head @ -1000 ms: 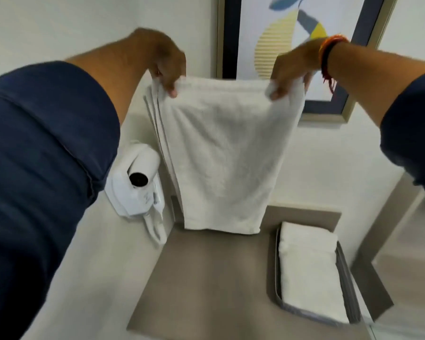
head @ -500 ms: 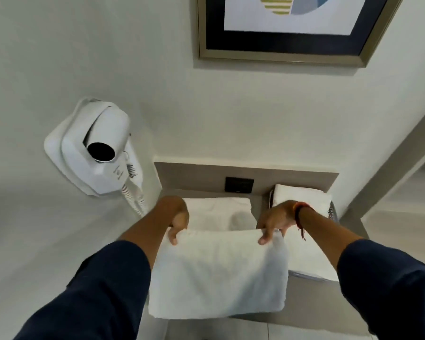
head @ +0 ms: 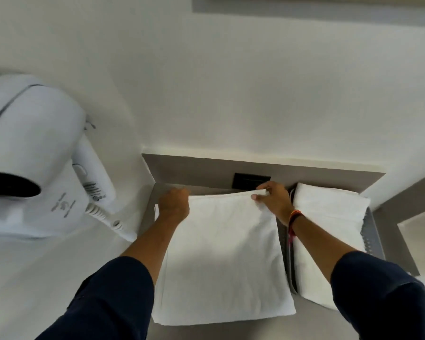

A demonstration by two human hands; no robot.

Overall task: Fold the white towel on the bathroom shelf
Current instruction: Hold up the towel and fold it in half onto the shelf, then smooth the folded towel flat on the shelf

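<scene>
Both hands reach to the far edge of the white towel (head: 223, 261), which lies folded flat on the grey shelf (head: 206, 170) with its near edge at the shelf's front: the left hand (head: 174, 204) is curled closed over the towel's far left corner, and the right hand (head: 274, 200) pinches the far right corner between thumb and fingers. Just to the right, a second folded towel (head: 329, 227) sits in a grey tray (head: 373, 239) at the shelf's right edge. A dark socket plate (head: 245, 180) sits in the shelf's back wall, and a white hairdryer (head: 35, 153) hangs on the pale wall at left.
</scene>
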